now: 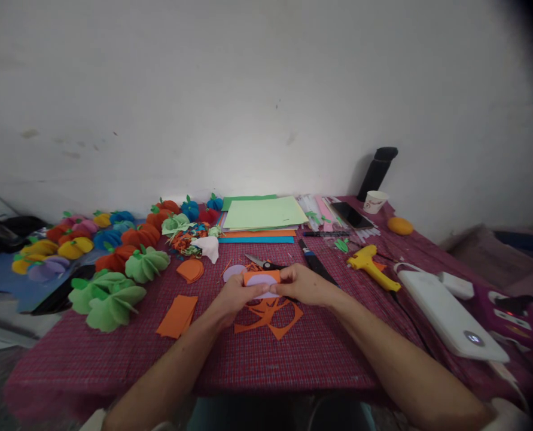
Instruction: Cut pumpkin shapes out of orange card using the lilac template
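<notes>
My left hand (233,294) and my right hand (302,285) are closed on an orange paper piece (261,275), one at each side, thumbs in front. A rounded lilac paper piece (262,279) lies against its front, pinned by the thumbs. Just behind my hands are scissors (259,261) with dark handles, partly hidden, and a lilac paper circle (231,273). Cut orange scraps (288,326) lie below my hands. To the left are rounded orange cutouts (189,271) and a small stack of orange rectangles (177,316).
Paper pumpkins (113,305) in several colours crowd the left. Coloured sheets (266,212) are stacked at the back. On the right are a craft knife (317,263), a yellow glue gun (369,266), a phone (351,215), a paper cup (375,202) and a white power bank (450,314).
</notes>
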{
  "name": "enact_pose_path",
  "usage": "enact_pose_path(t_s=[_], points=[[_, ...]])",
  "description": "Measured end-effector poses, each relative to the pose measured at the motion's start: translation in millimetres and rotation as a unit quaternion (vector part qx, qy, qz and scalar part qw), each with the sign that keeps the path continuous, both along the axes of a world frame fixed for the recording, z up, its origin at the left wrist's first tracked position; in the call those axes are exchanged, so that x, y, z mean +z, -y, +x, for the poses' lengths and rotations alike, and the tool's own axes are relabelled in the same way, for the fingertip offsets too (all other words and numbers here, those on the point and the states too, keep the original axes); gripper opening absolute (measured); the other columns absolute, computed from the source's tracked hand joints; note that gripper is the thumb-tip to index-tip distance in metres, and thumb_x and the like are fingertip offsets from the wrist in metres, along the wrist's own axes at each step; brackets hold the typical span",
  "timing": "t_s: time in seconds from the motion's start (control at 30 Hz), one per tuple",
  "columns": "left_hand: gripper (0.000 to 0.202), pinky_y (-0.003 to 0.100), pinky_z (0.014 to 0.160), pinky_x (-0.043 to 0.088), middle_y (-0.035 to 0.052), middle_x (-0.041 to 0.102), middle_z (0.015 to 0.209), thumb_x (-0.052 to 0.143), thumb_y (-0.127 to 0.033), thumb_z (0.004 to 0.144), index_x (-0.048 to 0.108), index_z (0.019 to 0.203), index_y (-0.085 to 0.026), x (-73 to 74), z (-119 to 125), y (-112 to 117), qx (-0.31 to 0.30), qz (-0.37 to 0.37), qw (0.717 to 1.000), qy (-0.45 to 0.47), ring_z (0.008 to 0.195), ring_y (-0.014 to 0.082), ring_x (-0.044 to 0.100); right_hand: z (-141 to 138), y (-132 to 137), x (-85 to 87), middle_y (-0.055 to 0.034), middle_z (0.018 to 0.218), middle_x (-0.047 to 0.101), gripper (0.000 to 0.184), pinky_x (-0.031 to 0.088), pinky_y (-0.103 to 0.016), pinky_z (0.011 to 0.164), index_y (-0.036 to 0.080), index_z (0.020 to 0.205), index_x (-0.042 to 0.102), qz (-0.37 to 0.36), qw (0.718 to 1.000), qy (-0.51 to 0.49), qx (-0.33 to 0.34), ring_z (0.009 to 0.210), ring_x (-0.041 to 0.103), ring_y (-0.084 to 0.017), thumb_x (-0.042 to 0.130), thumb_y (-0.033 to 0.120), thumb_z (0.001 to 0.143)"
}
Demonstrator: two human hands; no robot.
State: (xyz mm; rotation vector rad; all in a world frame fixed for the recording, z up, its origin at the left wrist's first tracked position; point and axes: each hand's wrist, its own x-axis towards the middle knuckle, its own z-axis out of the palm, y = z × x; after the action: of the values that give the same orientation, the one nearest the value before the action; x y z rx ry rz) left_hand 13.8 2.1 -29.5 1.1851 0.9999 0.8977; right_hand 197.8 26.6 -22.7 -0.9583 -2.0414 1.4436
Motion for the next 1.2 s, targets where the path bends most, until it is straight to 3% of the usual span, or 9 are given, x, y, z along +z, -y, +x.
enact_pose_path(t_s=[0.33,0.7,0.9,1.2], points=[[0.033,0.025,0.062,0.043,0.0064,0.068,0.074,0.070,-0.034,0.062,0.069,0.084,-0.010,-6.2,5.3,0.3,0.037,-0.014,0.999,0.010,0.063,0.0138,0.058,-0.4,-0.6,-4.9,0.0042,0.053,0.040,0.024,0.026,-0.018,0.044,0.012,0.061,0.059,0.060,0.996,0.065,-0.035,0.048,0.032,-0.007,0.056,0.033,0.073],[0.020,0.021,0.053,0.041,0.0007,0.063,0.060,0.070,-0.027,0.060,0.067,0.070,-0.011,-2.3,9.8,-0.1,0.124,0.024,0.991,0.034,0.053,0.0110,0.054,-4.0,0.0,-4.0,0.0016,0.058,0.055,0.029,0.033,-0.018,0.047,0.010,0.070,0.066,0.024,0.998,0.034,-0.038,0.049,0.042,-0.007,0.057,0.038,0.073],[0.017,0.022,0.050,0.041,0.0004,0.062,0.059,0.069,-0.027,0.060,0.066,0.068,-0.011,-2.6,10.2,0.5,0.131,0.030,0.990,0.032,0.051,0.0114,0.054,-5.0,0.6,-4.4,-0.0020,0.061,0.062,0.028,0.037,-0.019,0.049,0.010,0.066,0.065,0.016,0.998,0.025,-0.051,0.052,0.049,-0.009,0.061,0.038,0.070],[0.020,0.024,0.055,0.044,0.0028,0.066,0.063,0.069,-0.026,0.060,0.068,0.074,-0.011,-5.2,10.1,-0.1,0.126,0.025,0.991,0.036,0.055,0.0136,0.058,-4.1,0.4,-3.4,0.0002,0.057,0.059,0.024,0.037,-0.019,0.051,0.010,0.064,0.065,-0.016,0.999,-0.011,-0.037,0.051,0.047,-0.008,0.062,0.033,0.069]])
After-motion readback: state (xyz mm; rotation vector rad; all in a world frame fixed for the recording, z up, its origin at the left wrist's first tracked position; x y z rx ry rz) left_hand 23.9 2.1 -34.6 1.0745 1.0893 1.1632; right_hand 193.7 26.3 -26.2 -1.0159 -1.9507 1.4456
